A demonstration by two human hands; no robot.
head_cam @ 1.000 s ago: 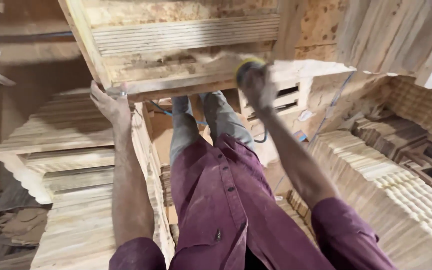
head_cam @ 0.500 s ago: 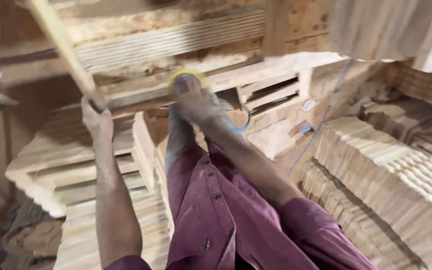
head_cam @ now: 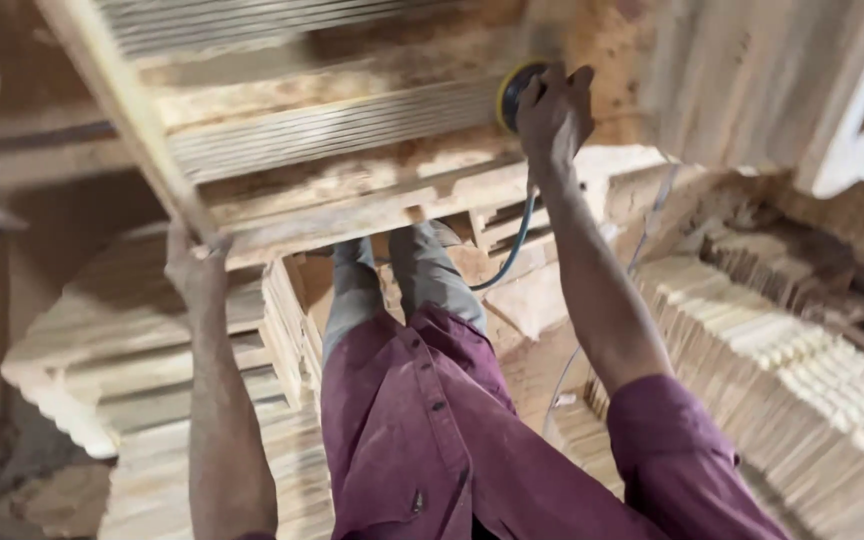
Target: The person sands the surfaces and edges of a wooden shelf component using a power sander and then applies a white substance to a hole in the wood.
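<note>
My right hand (head_cam: 554, 112) grips a round hand sander (head_cam: 514, 92) with a yellow rim and presses it against the slatted face of a large wooden frame (head_cam: 332, 130). A hose (head_cam: 512, 250) trails down from the sander. My left hand (head_cam: 195, 265) clasps the near left corner of the same frame, where a side rail (head_cam: 122, 110) meets the bottom board. The frame leans over my legs, in grey trousers (head_cam: 392, 280), and I wear a maroon shirt.
Stacks of carved pale wooden pieces (head_cam: 802, 380) fill the right side. More flat wooden panels (head_cam: 122, 350) are piled at the left. Wooden crates (head_cam: 542, 220) stand behind my legs, and upright boards (head_cam: 742, 80) lean at the upper right.
My right hand has carried the sander up and to the right across the frame's face. My left hand has kept its hold on the frame's corner. The view has shifted.
</note>
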